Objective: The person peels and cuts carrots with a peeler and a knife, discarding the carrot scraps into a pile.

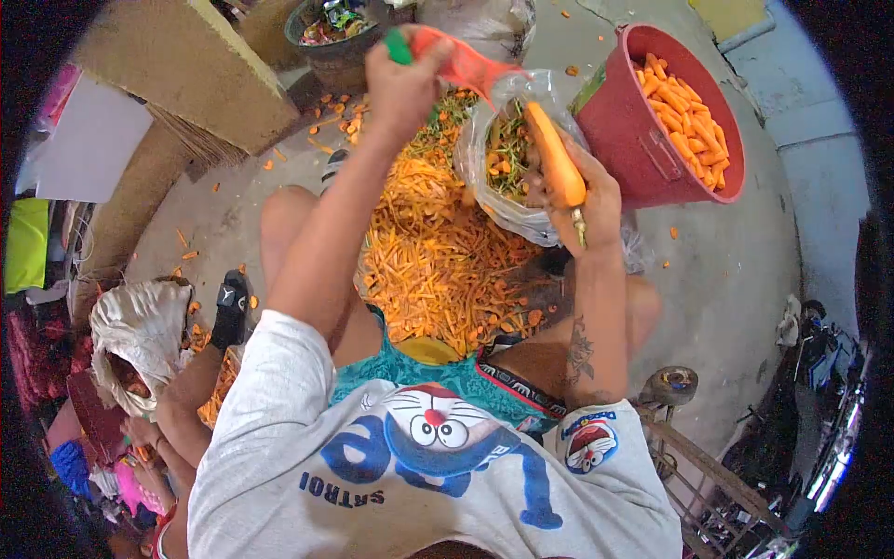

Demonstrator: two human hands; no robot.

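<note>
My right hand (596, 200) is wrapped round a large orange carrot (556, 158), its stem end pointing down toward my wrist. My left hand (403, 88) is raised, closed on a green-handled tool (399, 47); a blurred red-orange strip (463, 61) stretches from it toward the carrot's tip. Behind the carrot stands a clear plastic bag (477, 168) holding green tops and orange pieces. A large heap of orange peelings (438, 247) lies on the floor between my legs.
A red bucket (638, 149) full of peeled carrots stands tipped at the right. A dark bin (340, 58) with litter is at the top. A white sack (149, 317) and another person's arm (177, 447) are at lower left, a metal rack (698, 466) at lower right.
</note>
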